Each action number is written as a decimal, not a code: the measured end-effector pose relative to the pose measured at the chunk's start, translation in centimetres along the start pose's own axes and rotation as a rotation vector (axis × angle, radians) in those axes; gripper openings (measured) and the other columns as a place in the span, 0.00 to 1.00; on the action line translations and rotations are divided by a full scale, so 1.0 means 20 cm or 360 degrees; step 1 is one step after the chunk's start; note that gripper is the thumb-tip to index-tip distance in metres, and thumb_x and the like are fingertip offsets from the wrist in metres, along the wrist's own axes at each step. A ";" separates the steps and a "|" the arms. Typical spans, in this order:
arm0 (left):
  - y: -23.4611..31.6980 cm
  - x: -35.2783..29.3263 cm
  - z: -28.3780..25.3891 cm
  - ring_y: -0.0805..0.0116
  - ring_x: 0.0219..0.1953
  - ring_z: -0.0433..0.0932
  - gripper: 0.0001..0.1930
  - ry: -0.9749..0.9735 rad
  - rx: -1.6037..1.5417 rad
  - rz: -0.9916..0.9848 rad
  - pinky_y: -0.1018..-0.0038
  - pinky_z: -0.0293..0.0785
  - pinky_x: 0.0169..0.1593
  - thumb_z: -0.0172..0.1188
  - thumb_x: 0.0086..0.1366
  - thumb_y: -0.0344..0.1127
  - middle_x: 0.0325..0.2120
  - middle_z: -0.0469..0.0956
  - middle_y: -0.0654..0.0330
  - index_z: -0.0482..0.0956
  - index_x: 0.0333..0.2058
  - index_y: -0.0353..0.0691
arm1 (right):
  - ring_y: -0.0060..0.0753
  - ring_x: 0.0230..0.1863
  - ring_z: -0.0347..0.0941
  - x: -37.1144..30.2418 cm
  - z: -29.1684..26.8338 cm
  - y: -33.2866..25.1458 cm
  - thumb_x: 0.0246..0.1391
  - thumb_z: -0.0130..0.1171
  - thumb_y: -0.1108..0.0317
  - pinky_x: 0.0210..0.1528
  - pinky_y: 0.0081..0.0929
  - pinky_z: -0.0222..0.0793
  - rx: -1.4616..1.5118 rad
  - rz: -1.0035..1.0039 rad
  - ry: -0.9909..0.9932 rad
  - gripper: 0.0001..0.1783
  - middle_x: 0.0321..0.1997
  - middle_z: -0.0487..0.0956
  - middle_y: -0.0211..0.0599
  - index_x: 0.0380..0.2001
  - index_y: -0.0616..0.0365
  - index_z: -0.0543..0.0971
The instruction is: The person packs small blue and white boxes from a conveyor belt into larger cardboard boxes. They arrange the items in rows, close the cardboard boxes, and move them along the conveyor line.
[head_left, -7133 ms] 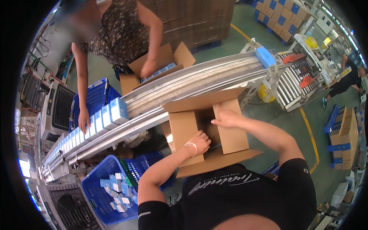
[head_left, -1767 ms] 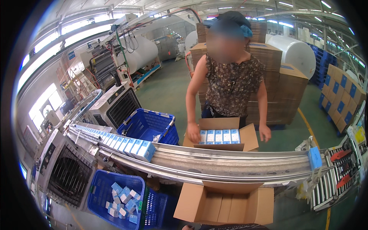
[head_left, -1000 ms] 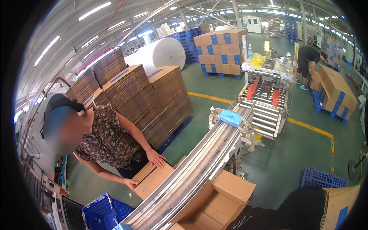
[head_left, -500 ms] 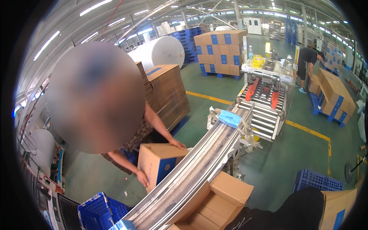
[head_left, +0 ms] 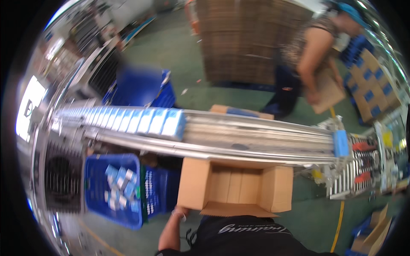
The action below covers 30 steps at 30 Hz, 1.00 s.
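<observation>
An open cardboard box (head_left: 234, 185) stands between my body and the conveyor (head_left: 256, 136), its flaps spread and only bare cardboard showing inside. My left hand (head_left: 181, 210) is at the near left corner of this box, against the left flap. The flap and blur hide its fingers, so its grip does not show. My right hand is out of view. On the conveyor's left half, a row of blue-and-white packs (head_left: 141, 121) stands packed side by side. A single blue pack (head_left: 340, 143) sits at the right end.
Loose packs lie in a blue basket (head_left: 139, 192) on the left; another blue basket (head_left: 141, 87) stands beyond the conveyor. A co-worker (head_left: 311, 51) across the line holds a cardboard box (head_left: 329, 91). Behind are stacked flat cartons (head_left: 243, 42). A roller machine (head_left: 361, 162) stands at right.
My view has swung left and down, bringing the row of packs, the basket of loose packs and my left hand into sight. The co-worker has turned rightward, away from the conveyor, holding a box.
</observation>
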<state>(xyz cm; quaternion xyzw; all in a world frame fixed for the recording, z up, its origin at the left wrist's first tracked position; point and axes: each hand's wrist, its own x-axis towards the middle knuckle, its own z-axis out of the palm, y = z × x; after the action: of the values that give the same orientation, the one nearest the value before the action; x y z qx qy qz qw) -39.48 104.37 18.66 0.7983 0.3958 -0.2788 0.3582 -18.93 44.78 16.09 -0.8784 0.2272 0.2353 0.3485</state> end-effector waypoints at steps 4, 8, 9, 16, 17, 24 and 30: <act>-0.19 -0.11 -0.67 0.45 0.36 0.75 0.12 0.1813 -0.0575 -0.0317 0.58 0.70 0.38 0.51 0.60 0.36 0.31 0.75 0.41 0.70 0.33 0.31 | 0.15 0.18 0.59 0.23 -0.43 -0.54 0.59 0.49 0.63 0.17 0.14 0.56 0.0565 -0.1217 0.0163 0.09 0.21 0.64 0.23 0.29 0.56 0.69; 0.12 -0.11 -1.49 0.46 0.48 0.68 0.19 0.2134 -0.0257 0.0034 0.62 0.62 0.52 0.51 0.62 0.37 0.43 0.71 0.41 0.68 0.46 0.28 | 0.17 0.36 0.67 -0.09 -0.26 -2.00 0.58 0.51 0.67 0.36 0.15 0.65 0.0837 -0.1304 0.0139 0.13 0.40 0.73 0.28 0.45 0.57 0.72; 0.11 -0.01 -1.57 0.45 0.50 0.66 0.21 0.2450 0.0037 0.0172 0.60 0.61 0.53 0.52 0.62 0.39 0.45 0.69 0.40 0.67 0.47 0.27 | 0.20 0.40 0.68 -0.29 -0.09 -2.26 0.57 0.52 0.68 0.40 0.18 0.66 0.0817 -0.1450 -0.0003 0.12 0.40 0.72 0.29 0.44 0.57 0.72; 0.45 0.19 -1.96 0.50 0.52 0.65 0.44 0.1580 0.0393 -0.0496 0.62 0.62 0.55 0.52 0.48 0.71 0.47 0.69 0.44 0.72 0.45 0.29 | 0.38 0.32 0.76 -0.40 0.66 -2.56 0.53 0.52 0.60 0.34 0.34 0.70 -0.0377 -0.1688 -0.0158 0.13 0.30 0.79 0.36 0.40 0.53 0.74; 0.45 0.17 -1.98 0.50 0.53 0.66 0.45 0.1440 0.0375 -0.0551 0.62 0.61 0.55 0.52 0.47 0.73 0.46 0.70 0.44 0.72 0.45 0.30 | 0.38 0.32 0.77 -0.40 0.67 -2.55 0.53 0.52 0.59 0.34 0.34 0.69 -0.0280 -0.1559 -0.0244 0.14 0.29 0.80 0.36 0.39 0.53 0.75; 0.59 0.43 -1.86 0.48 0.46 0.75 0.49 0.1022 -0.0196 0.0099 0.63 0.70 0.47 0.63 0.43 0.68 0.41 0.74 0.36 0.67 0.44 0.18 | 0.40 0.37 0.76 -0.16 0.72 -2.54 0.53 0.52 0.51 0.39 0.33 0.69 -0.0045 -0.1448 -0.0389 0.22 0.34 0.80 0.40 0.43 0.56 0.73; 1.31 0.37 -1.28 0.39 0.38 0.76 0.47 0.1117 -0.0037 0.0462 0.59 0.72 0.40 0.58 0.48 0.67 0.32 0.75 0.34 0.60 0.44 0.21 | 0.40 0.51 0.70 -0.11 0.59 -2.87 0.37 0.65 0.40 0.52 0.31 0.65 -0.0130 -0.1180 -0.0592 0.49 0.48 0.74 0.50 0.53 0.67 0.63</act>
<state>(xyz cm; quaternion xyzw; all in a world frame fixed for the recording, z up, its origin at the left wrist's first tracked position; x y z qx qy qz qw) -9.56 116.61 37.54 0.8889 0.3803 0.0698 0.2455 8.74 91.36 38.68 -0.8563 -0.1809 0.2574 0.4097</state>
